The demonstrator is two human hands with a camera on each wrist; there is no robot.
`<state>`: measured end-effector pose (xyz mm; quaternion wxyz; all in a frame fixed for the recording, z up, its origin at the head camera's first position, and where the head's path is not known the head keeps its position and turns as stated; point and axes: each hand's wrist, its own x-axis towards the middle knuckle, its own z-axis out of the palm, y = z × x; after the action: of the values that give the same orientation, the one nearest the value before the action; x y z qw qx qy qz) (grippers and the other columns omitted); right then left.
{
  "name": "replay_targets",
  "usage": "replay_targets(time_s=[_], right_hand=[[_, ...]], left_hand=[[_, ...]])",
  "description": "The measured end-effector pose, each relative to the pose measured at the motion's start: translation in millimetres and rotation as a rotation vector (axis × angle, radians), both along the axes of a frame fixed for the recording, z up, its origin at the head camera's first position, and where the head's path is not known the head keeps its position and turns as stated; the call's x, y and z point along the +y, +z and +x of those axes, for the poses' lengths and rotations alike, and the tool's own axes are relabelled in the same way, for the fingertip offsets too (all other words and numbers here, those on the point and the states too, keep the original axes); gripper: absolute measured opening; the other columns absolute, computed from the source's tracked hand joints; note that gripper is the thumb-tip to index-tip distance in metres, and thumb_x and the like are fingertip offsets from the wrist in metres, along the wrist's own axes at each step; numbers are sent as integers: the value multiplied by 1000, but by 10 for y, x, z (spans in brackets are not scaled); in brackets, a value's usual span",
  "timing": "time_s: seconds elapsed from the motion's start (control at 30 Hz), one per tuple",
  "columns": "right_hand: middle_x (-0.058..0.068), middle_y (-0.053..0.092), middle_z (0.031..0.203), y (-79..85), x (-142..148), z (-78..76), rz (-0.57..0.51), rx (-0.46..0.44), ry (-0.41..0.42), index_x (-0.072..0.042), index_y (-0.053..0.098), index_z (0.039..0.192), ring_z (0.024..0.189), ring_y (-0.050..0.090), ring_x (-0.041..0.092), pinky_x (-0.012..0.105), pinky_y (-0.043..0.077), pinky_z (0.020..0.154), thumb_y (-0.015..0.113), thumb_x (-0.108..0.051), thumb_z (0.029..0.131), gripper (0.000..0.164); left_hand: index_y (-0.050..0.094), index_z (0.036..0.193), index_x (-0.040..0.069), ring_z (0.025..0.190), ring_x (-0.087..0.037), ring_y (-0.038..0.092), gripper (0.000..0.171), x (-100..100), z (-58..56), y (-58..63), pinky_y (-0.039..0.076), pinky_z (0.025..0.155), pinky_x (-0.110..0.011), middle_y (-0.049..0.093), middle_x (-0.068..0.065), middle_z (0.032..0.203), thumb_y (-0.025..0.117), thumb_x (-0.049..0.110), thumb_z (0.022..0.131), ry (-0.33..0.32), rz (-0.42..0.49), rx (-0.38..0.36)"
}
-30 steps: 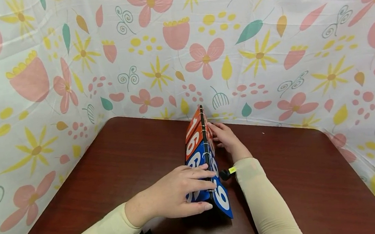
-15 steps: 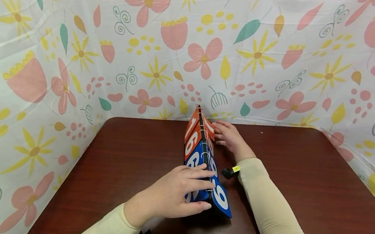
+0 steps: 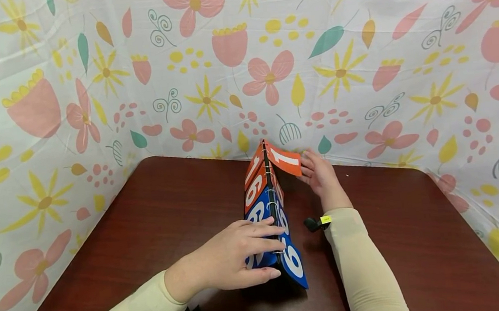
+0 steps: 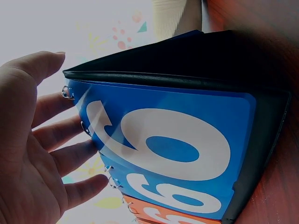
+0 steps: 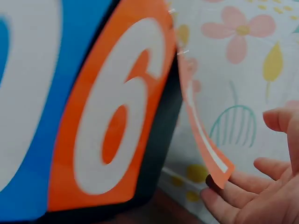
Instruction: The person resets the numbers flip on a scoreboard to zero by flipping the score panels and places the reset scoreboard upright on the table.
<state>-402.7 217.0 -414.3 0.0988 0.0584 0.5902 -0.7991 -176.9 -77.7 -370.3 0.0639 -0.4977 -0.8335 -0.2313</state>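
A tent-shaped flip scoreboard (image 3: 272, 209) stands on the table, its black frame carrying ring-bound number cards in red-orange and blue. My left hand (image 3: 230, 256) lies across the near end of its top ridge, fingers extended over the rings; in the left wrist view, the fingertips (image 4: 100, 183) are right at the rings beside a blue 9 or 6 card (image 4: 187, 100). At the far end, an orange card with a 1 (image 3: 286, 160) is swung outward. My right hand (image 3: 322, 175) supports that card's lower edge on its fingers, thumb apart. An orange 6 card (image 5: 126, 200) hangs beside it.
The dark reddish-brown table (image 3: 181, 198) extends on both sides of the scoreboard. A white flower-print cloth (image 3: 353, 99) hangs behind and to the left. Small black devices with straps sit at both wrists, the right one (image 3: 313, 224) bearing a yellow tag.
My right hand has moved outward to the right, lifting the orange 1 card away from the scoreboard's right face. The left hand stays on the ridge.
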Motion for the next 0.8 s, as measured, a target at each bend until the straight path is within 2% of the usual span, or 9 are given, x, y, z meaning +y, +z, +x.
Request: replay_targets(time_s=[0.1,0.17,0.3,0.4,0.57,0.7,0.8], right_hand=[[6,38,167,77,82,23,-151,12,-35,-29,21,165,109,73,14,34,55,96,55,-39,106,69],[8,35,168,116,122,39,-264,34,-58,-28,21,165,102,75,14,34,57,91,55,-35,106,68],[6,33,169,167,154,68,-423,96,-101,-29,22,165,105,74,17,34,59,89,56,-21,106,68],[5,34,167,203,135,93,-481,145,-119,-32,21,165,113,72,17,34,61,90,57,-13,105,72],[9,31,166,273,20,168,-482,218,-95,-35,19,165,117,70,20,37,61,93,59,-16,104,75],[11,31,166,315,-112,215,-389,265,-50,-37,13,166,113,72,19,40,58,100,54,-20,107,73],[10,37,163,331,-203,229,-318,293,-39,-38,10,166,110,73,18,46,54,105,51,-20,108,73]], left_hand=[[66,138,27,153,-17,40,45,5,-1,0,41,118,-54,52,9,156,56,52,102,-3,2,2],[66,138,27,153,-17,40,45,6,-1,-1,41,118,-53,53,9,156,56,52,102,-4,2,3],[67,138,27,153,-18,40,44,7,1,-5,41,118,-52,53,9,156,56,52,102,-4,-1,2],[67,137,27,153,-17,40,45,7,8,-1,41,118,-52,52,10,156,56,53,102,0,-3,0],[67,137,28,153,-16,40,45,11,16,4,41,119,-51,52,11,156,56,53,102,6,-6,1],[68,136,27,153,-16,40,45,11,17,7,41,119,-50,53,10,155,57,53,102,7,-1,11],[68,136,27,152,-18,42,44,17,15,1,42,118,-49,54,10,154,58,52,102,3,4,34]])
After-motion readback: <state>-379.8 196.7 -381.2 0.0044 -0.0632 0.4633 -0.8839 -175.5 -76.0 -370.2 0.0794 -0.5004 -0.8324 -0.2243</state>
